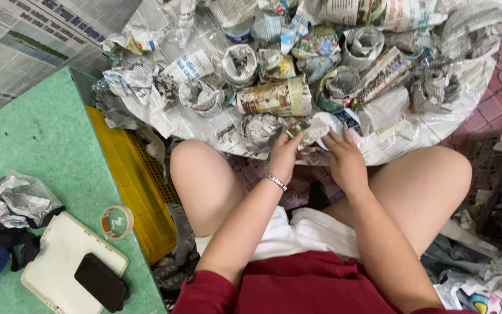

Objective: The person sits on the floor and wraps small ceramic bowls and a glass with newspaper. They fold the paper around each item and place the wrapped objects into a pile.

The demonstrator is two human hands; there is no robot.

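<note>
— What are the left hand and right hand working on?
— A newspaper piece, matt and crumpled, like the paper cups behind.
— And the crate?
— Yellow plastic, ribbed. The tape roll looks glossy, the green tabletop smooth and matt.

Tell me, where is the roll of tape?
In the head view, the tape roll lies lower left on the green table, beside the yellow crate and just above the white tray.

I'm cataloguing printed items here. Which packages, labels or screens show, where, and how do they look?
Newspaper-wrapped roll: above both hands, cylindrical, tan and brown print.
Tape roll: green table, round, clear with orange core.
Phone: lying on a cream tray, black, screen dark.
</note>
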